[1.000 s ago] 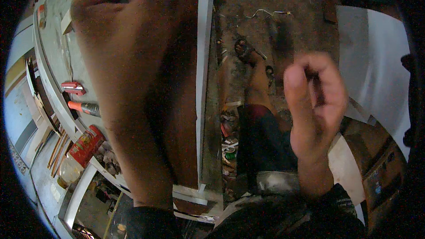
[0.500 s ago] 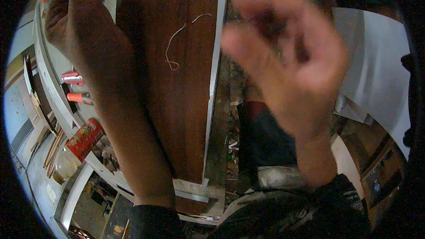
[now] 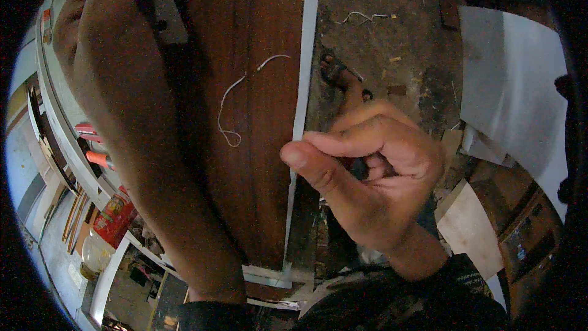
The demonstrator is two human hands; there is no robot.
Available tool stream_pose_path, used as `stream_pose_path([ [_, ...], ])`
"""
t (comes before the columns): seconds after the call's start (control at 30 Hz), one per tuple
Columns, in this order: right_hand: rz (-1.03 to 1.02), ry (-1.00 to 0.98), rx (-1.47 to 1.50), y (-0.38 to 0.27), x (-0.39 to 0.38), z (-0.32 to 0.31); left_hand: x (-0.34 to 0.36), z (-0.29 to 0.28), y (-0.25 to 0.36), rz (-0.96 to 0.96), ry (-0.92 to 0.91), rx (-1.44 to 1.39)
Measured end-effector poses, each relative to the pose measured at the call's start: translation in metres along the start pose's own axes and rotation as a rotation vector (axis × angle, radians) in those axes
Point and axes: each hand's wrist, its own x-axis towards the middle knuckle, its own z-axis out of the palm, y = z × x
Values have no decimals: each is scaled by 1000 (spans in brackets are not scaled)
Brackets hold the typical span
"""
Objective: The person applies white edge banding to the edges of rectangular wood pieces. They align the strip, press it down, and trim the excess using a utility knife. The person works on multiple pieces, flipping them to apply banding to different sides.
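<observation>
The long dark brown panel with wood grain (image 3: 260, 116) lies in the middle of the scene, and along its right side runs a narrow white edge strip (image 3: 307, 55). On the panel there is a thin whitish string (image 3: 221, 110) with a small loop at its near end, and a shorter piece of white string (image 3: 264, 64) lies just beyond it, on the far right.

The right hand (image 3: 383, 175) is over the right side of the panel. Its thumb and forefinger are brought together at the tips, in front of the white strip; the other fingers are curled. I cannot tell if something thin is between these tips, nor if they touch the strip.

The left hand (image 3: 92, 30) is at the far left, partly cut by the dark rim of the view. Its fingers are mostly hidden, so I cannot tell if they are wide or narrow. Near it, to the right, is a pale flat piece with a dark round spot (image 3: 174, 30).

At left, beside the forearm, are an orange and black handle (image 3: 100, 159) and a red cylindrical can (image 3: 114, 217).
</observation>
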Motion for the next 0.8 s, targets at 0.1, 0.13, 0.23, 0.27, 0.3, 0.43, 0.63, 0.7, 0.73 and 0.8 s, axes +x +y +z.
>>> stream_pose_path([
  [0.1,-25,30,1,1,5,3,2,-5,-1,-19,-43,-5],
  [0.13,-38,43,9,2,8,3,4,-7,-2,-25,-55,-8],
  [0.23,-58,72,48,7,19,4,8,-11,-5,-34,-83,-7],
  [0.27,-60,95,63,8,23,5,8,-12,-5,-36,-86,-6],
  [0.3,-67,101,66,9,27,5,8,-12,-6,-38,-92,-8],
  [0.43,18,212,237,11,44,14,12,-16,-9,-40,-108,-8],
  [0.63,-55,203,151,13,73,10,23,-23,-15,-42,-136,-6],
  [0.7,-60,194,146,12,77,9,21,-24,-16,-49,-141,-4],
  [0.73,-58,192,148,13,79,9,20,-25,-16,-56,-151,-4],
  [0.8,-55,186,147,12,82,8,16,-27,-16,-61,-165,-3],
])
